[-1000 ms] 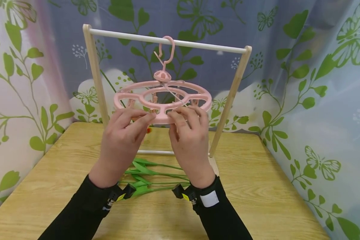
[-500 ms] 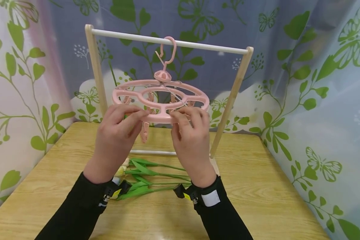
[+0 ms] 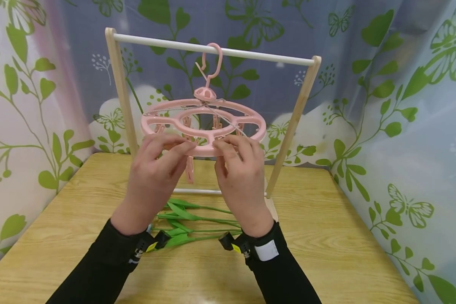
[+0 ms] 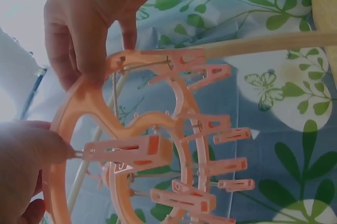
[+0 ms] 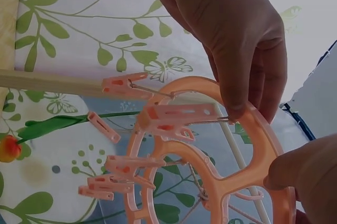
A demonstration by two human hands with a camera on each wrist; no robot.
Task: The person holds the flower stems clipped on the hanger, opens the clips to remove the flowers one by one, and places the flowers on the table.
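A pink round clip hanger (image 3: 251,131) hangs by its hook from the white rod of a wooden rack. My left hand (image 3: 153,171) pinches the near rim on its left side, while my right hand (image 3: 239,169) pinches the same rim further right. Just under my left fingertips dangles a pink clothespin (image 3: 190,169), seen close up in the left wrist view. Several more clothespins (image 5: 124,87) hang around the ring. In the right wrist view, an orange-red tulip (image 5: 10,148) points bloom down, its stem running up among the clothespins; the hands hide the bloom in the head view.
Several tulips with green leaves (image 3: 180,215) lie on the wooden table (image 3: 315,236) below the hanger, blooms hidden by my left arm. The rack's wooden posts (image 3: 294,126) stand either side, with a lower white bar (image 3: 197,191). A leaf-print curtain surrounds the table.
The hanger has turned a little on its hook. My left hand shifted left along the rim, then back right. A clothespin now shows below it, and the orange bloom has gone behind the hand.
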